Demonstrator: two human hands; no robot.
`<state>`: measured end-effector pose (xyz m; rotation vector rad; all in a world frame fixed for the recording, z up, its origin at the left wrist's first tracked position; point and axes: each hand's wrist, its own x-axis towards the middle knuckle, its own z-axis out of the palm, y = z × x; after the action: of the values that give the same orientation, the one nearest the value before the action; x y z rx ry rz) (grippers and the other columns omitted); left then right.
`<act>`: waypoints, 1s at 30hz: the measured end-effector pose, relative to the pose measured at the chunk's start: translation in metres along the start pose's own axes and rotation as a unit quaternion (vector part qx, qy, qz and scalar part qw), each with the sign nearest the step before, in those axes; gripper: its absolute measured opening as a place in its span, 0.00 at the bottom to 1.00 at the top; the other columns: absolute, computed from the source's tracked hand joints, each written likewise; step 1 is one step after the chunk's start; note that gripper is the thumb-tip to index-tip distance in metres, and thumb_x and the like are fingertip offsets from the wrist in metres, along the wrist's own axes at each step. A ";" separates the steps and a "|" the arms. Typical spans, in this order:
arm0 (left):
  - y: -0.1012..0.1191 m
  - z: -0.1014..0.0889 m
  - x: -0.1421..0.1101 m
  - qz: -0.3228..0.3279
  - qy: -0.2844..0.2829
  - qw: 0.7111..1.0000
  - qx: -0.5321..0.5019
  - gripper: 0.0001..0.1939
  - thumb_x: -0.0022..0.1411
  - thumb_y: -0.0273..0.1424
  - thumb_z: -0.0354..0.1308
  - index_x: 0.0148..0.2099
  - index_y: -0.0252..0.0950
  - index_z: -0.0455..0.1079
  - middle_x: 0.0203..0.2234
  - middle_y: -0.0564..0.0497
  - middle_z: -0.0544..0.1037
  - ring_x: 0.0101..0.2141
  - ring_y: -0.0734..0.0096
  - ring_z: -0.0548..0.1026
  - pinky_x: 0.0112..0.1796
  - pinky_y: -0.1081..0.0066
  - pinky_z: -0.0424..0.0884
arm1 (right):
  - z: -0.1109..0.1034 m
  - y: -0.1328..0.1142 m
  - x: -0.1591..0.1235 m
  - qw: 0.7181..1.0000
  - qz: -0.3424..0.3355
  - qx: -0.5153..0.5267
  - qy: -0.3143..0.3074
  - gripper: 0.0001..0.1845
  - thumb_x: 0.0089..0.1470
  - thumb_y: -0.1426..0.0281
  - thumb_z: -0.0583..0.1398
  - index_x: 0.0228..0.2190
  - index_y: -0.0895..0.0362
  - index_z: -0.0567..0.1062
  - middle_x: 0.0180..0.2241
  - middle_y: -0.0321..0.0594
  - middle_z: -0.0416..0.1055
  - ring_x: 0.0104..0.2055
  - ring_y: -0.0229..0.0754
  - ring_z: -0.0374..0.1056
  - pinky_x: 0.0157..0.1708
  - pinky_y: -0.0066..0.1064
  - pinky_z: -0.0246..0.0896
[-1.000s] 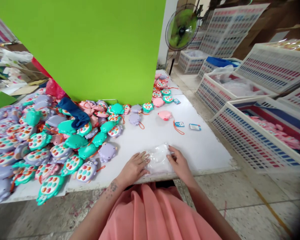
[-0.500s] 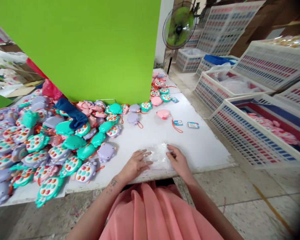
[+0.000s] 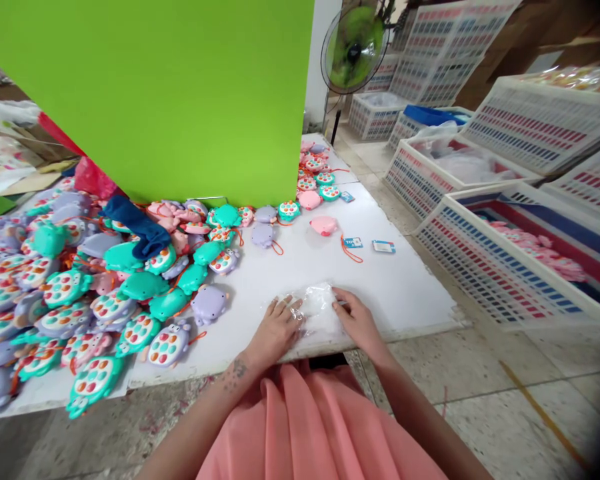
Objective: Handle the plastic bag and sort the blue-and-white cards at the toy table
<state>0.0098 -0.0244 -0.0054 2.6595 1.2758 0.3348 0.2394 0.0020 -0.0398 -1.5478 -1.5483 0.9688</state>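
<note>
Clear plastic bag at the near edge of the white surface, between two bare hands.
Clock directions taken from the bag, 12 pointing away from the person. Left hand at 9, palm down on the bag, fingers slightly spread. Right hand at 3, thumb and forefinger narrow at the bag's edge; cannot tell whether they pinch the film. Lilac toy farther out at 9, edging a heaped toy pile. Blue-and-white tags at 1 to 2; pink toy at 12. Beyond: green panel at 11, plastic crates at 2 to 3, fan just past 12.
</note>
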 end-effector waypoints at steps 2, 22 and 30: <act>0.000 0.003 0.001 -0.011 -0.006 1.000 0.005 0.15 0.63 0.36 0.53 0.51 0.41 0.68 0.57 0.46 0.63 0.59 0.54 0.55 0.56 0.47 0.53 | 0.001 0.000 0.000 1.000 0.008 0.006 -0.001 0.23 0.52 0.62 0.54 0.48 0.57 0.70 0.41 0.45 0.71 0.34 0.44 0.68 0.39 0.38 0.64; 0.012 0.008 0.011 -0.048 -0.025 0.991 0.119 0.13 0.64 0.30 0.51 0.49 0.40 0.69 0.58 0.45 0.62 0.57 0.48 0.58 0.51 0.43 0.58 | 0.003 -0.009 0.004 0.996 0.025 0.078 -0.025 0.23 0.50 0.63 0.54 0.47 0.56 0.71 0.38 0.43 0.71 0.27 0.40 0.64 0.26 0.32 0.63; 0.012 0.002 0.014 -0.060 -0.049 0.991 0.109 0.13 0.63 0.25 0.48 0.48 0.34 0.68 0.53 0.41 0.68 0.53 0.50 0.62 0.49 0.44 0.59 | 0.010 -0.002 0.004 0.994 0.023 0.098 -0.045 0.23 0.50 0.62 0.55 0.47 0.56 0.70 0.37 0.42 0.70 0.28 0.39 0.65 0.26 0.30 0.62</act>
<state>0.0279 -0.0207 -0.0025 2.7165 1.5120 0.0476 0.2298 0.0059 -0.0424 -1.4250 -1.4360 1.1944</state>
